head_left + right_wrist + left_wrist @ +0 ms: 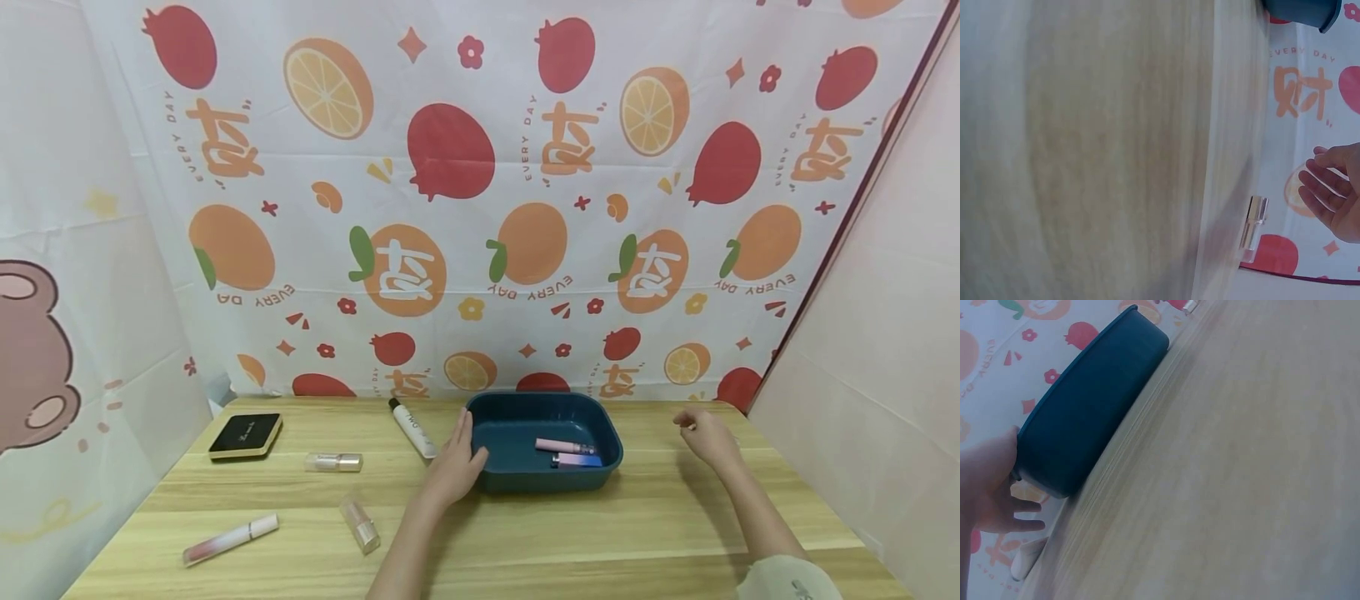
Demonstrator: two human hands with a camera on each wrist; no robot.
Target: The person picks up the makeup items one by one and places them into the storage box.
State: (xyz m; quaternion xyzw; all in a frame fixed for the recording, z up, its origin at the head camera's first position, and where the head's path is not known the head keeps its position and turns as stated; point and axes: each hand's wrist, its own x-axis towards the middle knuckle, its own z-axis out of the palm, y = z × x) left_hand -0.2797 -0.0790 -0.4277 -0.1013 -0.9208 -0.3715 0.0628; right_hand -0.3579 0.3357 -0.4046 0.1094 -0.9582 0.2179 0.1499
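My left hand point(453, 467) holds the left end of a dark blue bin point(517, 482), thumb over the rim and fingers along the outer side. Seen from the left wrist, two straight fingers point(1029, 524) spread out past the end of the bin point(1094, 403). Inside the bin lie a pink tube point(558, 447) and a pink-to-blue tube point(577, 461). To the bin's right, my right hand point(708, 437) hovers over the table with loosely bent fingers and nothing in them. A clear lipstick tube with a shiny cap point(1254, 228) lies close by, mostly hidden behind that hand in the head view.
Left of the bin lie a white tube with black cap point(412, 429), two clear lipstick tubes point(335, 462), a lip gloss point(231, 539) and a black compact point(246, 436) on the wooden table point(570, 550). A fruit-print curtain point(465, 250) hangs behind the back edge.
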